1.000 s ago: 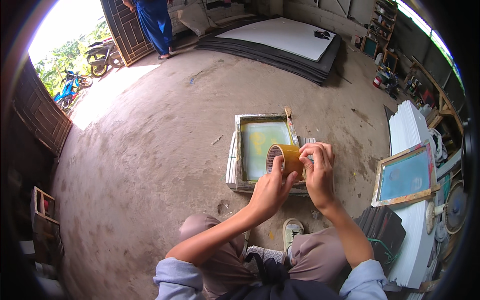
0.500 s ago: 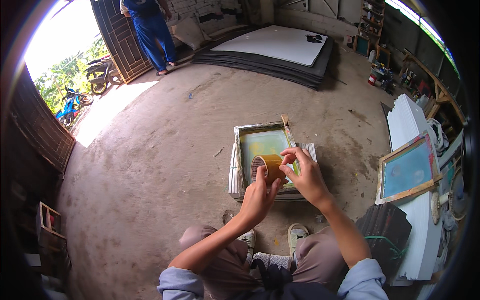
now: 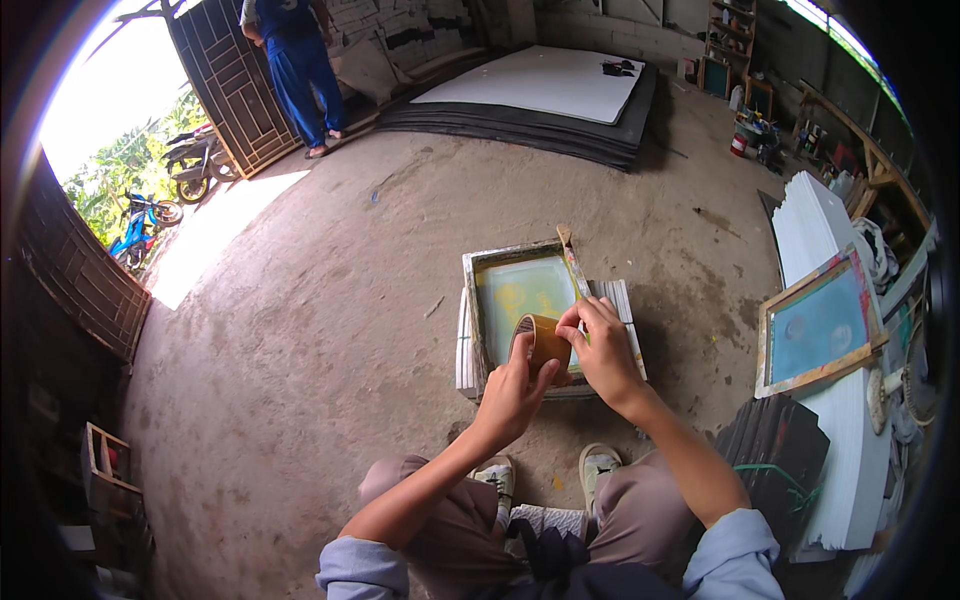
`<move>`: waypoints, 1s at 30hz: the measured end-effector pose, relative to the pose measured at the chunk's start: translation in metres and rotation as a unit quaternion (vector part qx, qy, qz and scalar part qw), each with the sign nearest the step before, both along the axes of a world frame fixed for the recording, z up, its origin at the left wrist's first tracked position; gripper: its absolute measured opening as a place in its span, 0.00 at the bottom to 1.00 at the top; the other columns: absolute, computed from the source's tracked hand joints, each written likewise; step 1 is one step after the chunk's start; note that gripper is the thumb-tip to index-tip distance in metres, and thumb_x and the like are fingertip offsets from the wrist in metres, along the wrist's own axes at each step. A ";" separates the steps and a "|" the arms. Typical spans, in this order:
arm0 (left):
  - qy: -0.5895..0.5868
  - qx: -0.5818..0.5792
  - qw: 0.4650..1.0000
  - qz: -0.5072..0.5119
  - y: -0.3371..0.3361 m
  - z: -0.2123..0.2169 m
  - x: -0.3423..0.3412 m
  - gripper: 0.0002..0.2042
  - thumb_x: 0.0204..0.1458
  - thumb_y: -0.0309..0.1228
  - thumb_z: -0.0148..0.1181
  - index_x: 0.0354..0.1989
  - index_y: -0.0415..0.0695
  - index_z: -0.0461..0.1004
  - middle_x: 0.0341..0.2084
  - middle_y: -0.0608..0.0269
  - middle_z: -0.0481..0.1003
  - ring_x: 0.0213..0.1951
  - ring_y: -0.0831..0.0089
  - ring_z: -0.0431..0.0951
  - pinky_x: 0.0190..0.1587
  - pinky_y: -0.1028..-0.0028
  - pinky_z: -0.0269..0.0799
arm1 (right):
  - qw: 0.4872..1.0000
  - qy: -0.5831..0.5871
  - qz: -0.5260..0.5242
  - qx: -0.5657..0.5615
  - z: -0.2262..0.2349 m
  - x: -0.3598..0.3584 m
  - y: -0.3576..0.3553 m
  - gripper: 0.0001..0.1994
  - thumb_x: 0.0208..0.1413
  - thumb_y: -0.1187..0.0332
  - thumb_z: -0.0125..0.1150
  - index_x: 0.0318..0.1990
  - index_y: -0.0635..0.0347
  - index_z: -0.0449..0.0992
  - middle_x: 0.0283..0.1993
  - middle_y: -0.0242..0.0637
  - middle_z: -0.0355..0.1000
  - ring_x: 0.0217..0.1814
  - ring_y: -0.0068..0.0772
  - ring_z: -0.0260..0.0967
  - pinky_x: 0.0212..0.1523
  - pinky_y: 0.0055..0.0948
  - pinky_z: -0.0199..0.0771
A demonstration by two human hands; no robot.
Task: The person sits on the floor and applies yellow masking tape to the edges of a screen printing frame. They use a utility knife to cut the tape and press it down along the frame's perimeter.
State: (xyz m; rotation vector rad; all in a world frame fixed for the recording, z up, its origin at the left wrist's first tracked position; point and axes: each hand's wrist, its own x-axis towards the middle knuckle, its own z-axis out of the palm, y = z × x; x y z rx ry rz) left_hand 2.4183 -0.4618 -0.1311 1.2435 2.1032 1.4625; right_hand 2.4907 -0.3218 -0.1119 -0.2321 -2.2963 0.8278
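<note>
While you crouch over the concrete floor (image 3: 300, 330), your left hand (image 3: 512, 395) cups the roll of brown tape (image 3: 541, 342) from below and behind, its fingers (image 3: 527, 352) curled close around the rim; your right hand (image 3: 603, 350) sits just to the right of the roll and touches it, its fingers (image 3: 578, 318) pinched narrow at the roll's upper edge, seemingly on the tape's free end, though whether they grip an end I cannot tell. So the roll lies between your two hands, held clear above the screen frame (image 3: 522, 300); it stands on edge, its open core facing roughly left and towards you, its round face turned to the right fingers. Both hands are on it, the left carrying it, the right nearer the outer edge. Just beyond the fingers, the frame lies flat on a stack of white sheets (image 3: 465, 340), its long axis running away from you; a thin wooden stick (image 3: 572, 262) lies along its right rail. Counted: one roll of tape; one frame under your hands; a second frame (image 3: 820, 322) with a blue mesh well apart to the right of your right fingers, propped on tall white stacks; one person in blue (image 3: 295, 60) far beyond, at the doorway.
</note>
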 end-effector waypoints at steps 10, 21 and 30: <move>-0.266 0.050 0.962 -0.036 0.010 -0.006 -0.020 0.14 0.62 0.34 0.49 0.48 0.36 0.61 0.30 0.56 0.77 0.34 0.73 0.79 0.36 0.76 0.74 | 0.996 0.055 -0.011 0.073 0.013 0.004 -0.017 0.03 0.52 0.76 0.57 0.32 0.61 0.69 0.33 0.38 0.66 0.41 0.43 0.60 0.42 0.39 0.63; -0.178 0.100 0.978 -0.043 0.005 -0.034 -0.011 0.14 0.61 0.33 0.51 0.47 0.35 0.61 0.30 0.50 0.79 0.33 0.68 0.82 0.37 0.72 0.75 | 0.977 -0.079 0.042 -0.191 -0.005 0.004 0.019 0.09 0.46 0.64 0.68 0.31 0.57 0.75 0.34 0.29 0.73 0.39 0.27 0.64 0.43 0.29 0.66; -0.099 0.030 0.995 -0.004 0.005 -0.024 -0.002 0.15 0.60 0.34 0.51 0.48 0.36 0.60 0.30 0.49 0.79 0.32 0.63 0.82 0.36 0.68 0.74 | 0.982 -0.077 0.020 -0.168 -0.007 0.007 0.020 0.11 0.45 0.64 0.69 0.34 0.57 0.75 0.29 0.28 0.73 0.34 0.26 0.63 0.39 0.28 0.66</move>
